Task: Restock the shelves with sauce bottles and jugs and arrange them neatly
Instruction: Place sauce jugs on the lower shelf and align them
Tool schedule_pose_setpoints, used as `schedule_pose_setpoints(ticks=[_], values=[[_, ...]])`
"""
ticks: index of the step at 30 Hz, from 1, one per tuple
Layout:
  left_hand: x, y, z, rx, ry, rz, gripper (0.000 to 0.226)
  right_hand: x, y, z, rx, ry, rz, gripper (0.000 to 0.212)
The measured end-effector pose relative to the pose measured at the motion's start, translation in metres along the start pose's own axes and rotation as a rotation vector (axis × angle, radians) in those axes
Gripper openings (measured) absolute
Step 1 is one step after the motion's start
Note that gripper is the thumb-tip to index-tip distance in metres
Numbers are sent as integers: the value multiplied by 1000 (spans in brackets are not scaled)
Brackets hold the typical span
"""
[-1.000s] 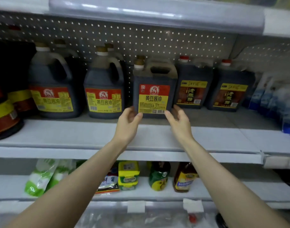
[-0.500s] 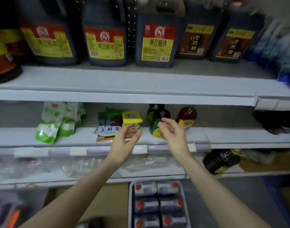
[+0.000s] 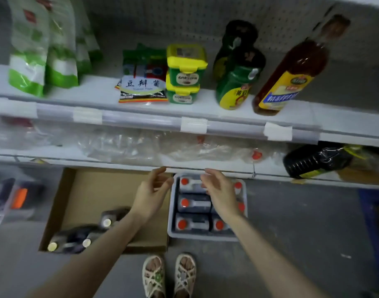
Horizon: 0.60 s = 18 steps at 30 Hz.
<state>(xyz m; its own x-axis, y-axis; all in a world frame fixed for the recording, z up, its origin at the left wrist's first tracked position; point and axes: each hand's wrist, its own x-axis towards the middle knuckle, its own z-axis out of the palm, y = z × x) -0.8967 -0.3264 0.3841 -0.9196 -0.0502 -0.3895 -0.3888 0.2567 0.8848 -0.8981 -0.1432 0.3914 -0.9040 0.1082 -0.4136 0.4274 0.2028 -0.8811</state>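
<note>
Fingers of left hand (image 3: 151, 195) loose, part-curled, grasping nothing; same for right hand (image 3: 221, 195). Both hover apart, palms facing inward, just below the front edge of the lower shelf (image 3: 119, 163).

Far left, upper shelf (image 3: 55, 114): green-and-white pouches (image 3: 29, 52), standing. On the floor below: open cardboard box (image 3: 87, 190) with dark pale-capped bottles (image 3: 76, 239) lying in its near-left corner, blurred. Left hand is over the box's right edge.

Centre, upper shelf: bean-paste packet (image 3: 143, 88) just beside two stacked green tubs (image 3: 184, 82) with yellow lids. Lower shelf: crumpled clear plastic wrap (image 3: 130, 145).

On the floor just right of the box: grey tray (image 3: 205, 237) holding red-capped jugs (image 3: 194, 204), dark, packed in two columns. Right hand is above them and hides part of the right column; contact cannot be told. Sandalled feet (image 3: 169, 274) near the tray's front wall.

Right, upper shelf: green bottles (image 3: 235, 82), one behind the other, then a tall amber bottle (image 3: 289, 78) with a yellow-blue label. Lower shelf, right end: dark wrapped jug (image 3: 315, 161) on its side.
</note>
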Motion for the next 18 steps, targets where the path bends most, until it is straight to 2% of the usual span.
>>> schedule_pose_setpoints(ticks=[3,6,9,14,18], values=[[0,-39,-4,18,5,-61,32,6,34,21,-26,-41,21,12],[-5,-77,-17,8,36,-139,31,6,65,50,-71,-81,70,23],[-12,-114,-40,-25,45,-227,34,-1,95,89,-110,-131,148,20],[-24,-185,-91,-52,68,-334,20,-12,140,172,-153,-175,248,27],[-15,-250,-135,9,32,-376,20,-9,179,248,-175,-213,345,32]])
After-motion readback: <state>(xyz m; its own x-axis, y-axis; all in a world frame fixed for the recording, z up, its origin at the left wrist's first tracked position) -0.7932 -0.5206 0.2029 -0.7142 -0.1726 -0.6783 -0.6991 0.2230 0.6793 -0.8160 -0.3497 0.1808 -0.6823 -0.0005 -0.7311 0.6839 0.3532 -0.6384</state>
